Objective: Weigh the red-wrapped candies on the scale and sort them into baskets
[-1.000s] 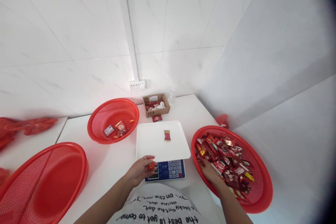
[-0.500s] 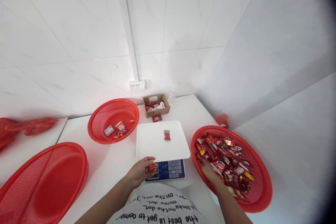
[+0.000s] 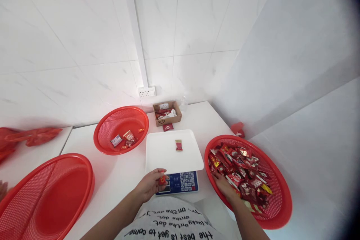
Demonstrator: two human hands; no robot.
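Note:
My left hand (image 3: 150, 184) is closed, pinching a small red candy (image 3: 162, 180) just in front of the white scale tray (image 3: 157, 153), over the blue keypad (image 3: 181, 182). One red-wrapped candy (image 3: 179, 145) lies on the tray. My right hand (image 3: 223, 186) reaches into the red basket (image 3: 277, 206) on the right, its fingers buried among several red and gold candy packets (image 3: 242, 170); I cannot see what they hold.
A smaller red basket (image 3: 108, 144) with a few packets stands behind the scale on the left. A large empty red basket (image 3: 47, 195) is at the near left. A cardboard box (image 3: 168, 112) sits by the wall socket (image 3: 146, 91). Red plastic bags (image 3: 30, 135) lie far left.
Almost nothing has moved. My right hand has shifted slightly inside the right basket; my left hand still pinches the small candy in the same place.

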